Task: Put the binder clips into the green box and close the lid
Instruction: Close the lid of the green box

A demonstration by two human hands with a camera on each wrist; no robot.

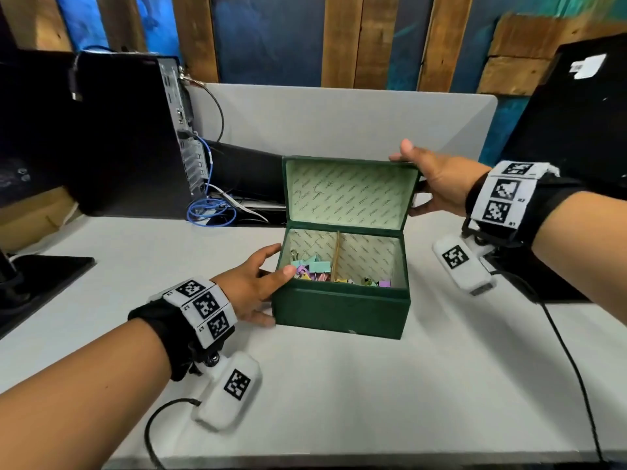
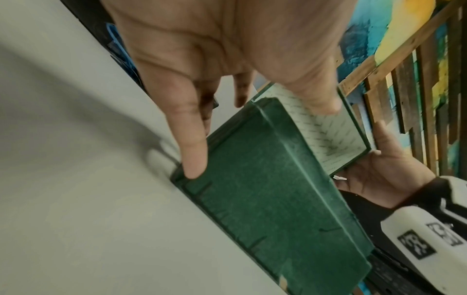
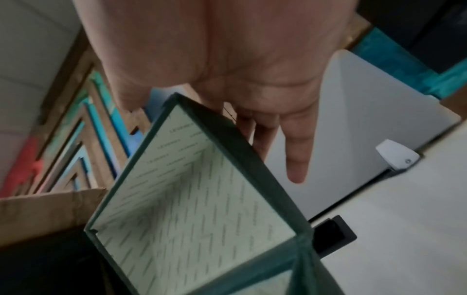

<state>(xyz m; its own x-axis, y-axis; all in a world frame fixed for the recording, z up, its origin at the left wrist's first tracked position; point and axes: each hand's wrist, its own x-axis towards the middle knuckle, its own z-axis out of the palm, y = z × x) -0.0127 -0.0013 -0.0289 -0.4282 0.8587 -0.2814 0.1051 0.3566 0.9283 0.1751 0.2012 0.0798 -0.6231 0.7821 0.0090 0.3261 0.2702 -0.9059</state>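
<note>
**Both hands on the green box, lid standing up**

Nearest the lower edge of the head view, we are seeing two bare forearms reaching in over a pale table (image 1: 339, 385), each wrist wearing a black strap with white tag blocks.

Left of centre, the left hand (image 1: 252, 286) is lying against the left end of the green box (image 1: 339, 310), fingers fairly straight and spread: the thumb is reaching over the near left rim while the other fingers are touching the end wall. In the left wrist view one finger (image 2: 193, 155) is pressing flat along the box's corner edge (image 2: 265, 189).

In the middle of the frame the box is sitting on the table. Pastel binder clips (image 1: 314, 270) are lying inside it, heaped in the left compartment, with more showing at the near edge of the right compartment across a thin divider (image 1: 336, 256).

Farther back, the lid (image 1: 349, 195) is standing nearly upright, its patterned lining facing us. The right hand (image 1: 437, 181) is gripping the lid's upper right corner, thumb along the top edge and fingers curling behind the right side; the right wrist view shows the fingers (image 3: 295, 151) behind the lid (image 3: 192, 199).

Beyond, at the upper left, a black computer tower (image 1: 129, 130) is standing with blue cable (image 1: 210, 212) coiled below it.
</note>
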